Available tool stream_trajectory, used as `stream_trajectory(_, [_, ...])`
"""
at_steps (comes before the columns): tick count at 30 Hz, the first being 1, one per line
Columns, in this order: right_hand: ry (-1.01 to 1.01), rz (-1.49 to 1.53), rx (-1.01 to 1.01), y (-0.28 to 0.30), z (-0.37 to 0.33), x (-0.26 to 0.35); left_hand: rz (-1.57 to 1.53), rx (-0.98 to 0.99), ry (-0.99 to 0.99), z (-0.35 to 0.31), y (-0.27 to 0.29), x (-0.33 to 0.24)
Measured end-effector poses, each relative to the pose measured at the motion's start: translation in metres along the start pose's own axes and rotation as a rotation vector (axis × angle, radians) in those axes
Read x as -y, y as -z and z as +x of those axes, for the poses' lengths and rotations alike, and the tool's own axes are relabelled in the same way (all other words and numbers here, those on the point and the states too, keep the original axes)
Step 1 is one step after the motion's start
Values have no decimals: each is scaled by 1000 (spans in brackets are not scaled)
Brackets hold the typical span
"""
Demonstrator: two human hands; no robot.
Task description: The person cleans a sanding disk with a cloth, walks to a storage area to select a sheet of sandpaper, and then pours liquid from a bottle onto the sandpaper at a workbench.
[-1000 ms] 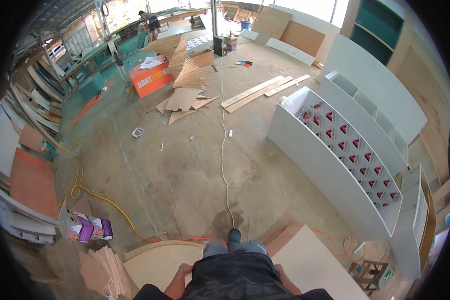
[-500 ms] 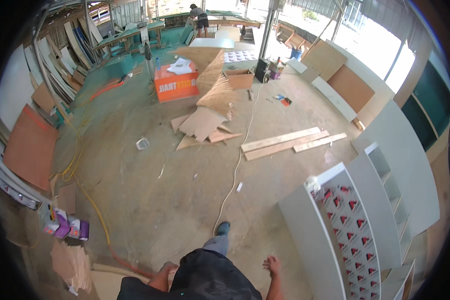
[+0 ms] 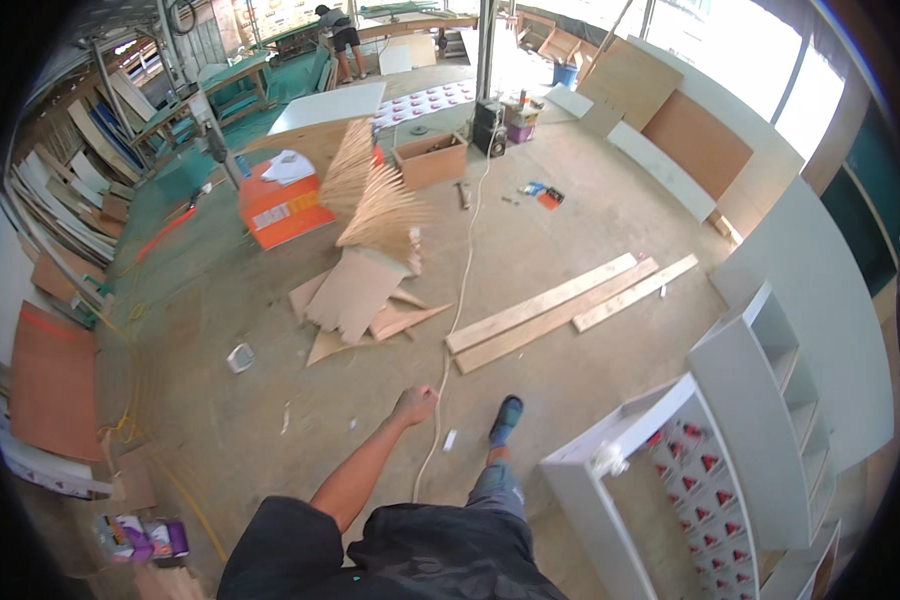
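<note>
Left hand (image 3: 413, 405) has swung forward since earlier frame, fingers curled loosely, nothing seen gripped; your right hand has left view, so its grip cannot be told. Your shoe (image 3: 507, 420) shows closer to planks (image 3: 542, 303), on their near side. White cabinet (image 3: 580, 500) lies right, nearer than planks: keep leg clear. Cable (image 3: 470, 243), nearest your left side, passes planks' left ends: step over, don't drag. Left of planks, skirt jagged offcuts (image 3: 358, 290).

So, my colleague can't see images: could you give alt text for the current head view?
A person's left hand extends over a workshop floor with a white cable, wooden planks and, at right, a pale open cabinet.
</note>
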State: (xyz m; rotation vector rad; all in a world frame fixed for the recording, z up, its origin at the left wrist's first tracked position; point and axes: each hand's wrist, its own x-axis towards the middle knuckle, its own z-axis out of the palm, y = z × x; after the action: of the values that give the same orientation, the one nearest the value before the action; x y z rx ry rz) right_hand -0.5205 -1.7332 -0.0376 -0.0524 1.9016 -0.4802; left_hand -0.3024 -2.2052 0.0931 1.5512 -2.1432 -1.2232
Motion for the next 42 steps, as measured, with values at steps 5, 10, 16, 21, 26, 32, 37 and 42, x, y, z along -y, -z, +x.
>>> stream_trajectory(5, [62, -35, 51, 65, 127, 192, 198, 150, 211, 111, -69, 54])
stream_trajectory(10, [151, 367, 183, 171, 235, 384, 8, 420, 883, 114, -50, 78])
stream_trajectory(16, [283, 94, -86, 295, 330, 699, 82, 367, 589, 221, -44, 88])
stream_trajectory(21, [474, 165, -45, 277, 377, 905, 138, 317, 658, 392, -59, 91])
stream_trajectory(26, [315, 81, 56, 201, 417, 988, -479, 178, 1004, 632, -14, 100])
stream_trajectory(32, [152, -336, 168, 199, 459, 1073, -72, -215, 714, 919, 183, -16])
stream_trajectory(37, [273, -456, 276, 188, 522, 1221, -86, -237, 582, 1114, 254, -54])
stream_trajectory(42, [48, -336, 205, 164, 663, 1406, -196, -219, 649, 1256, 228, -63])
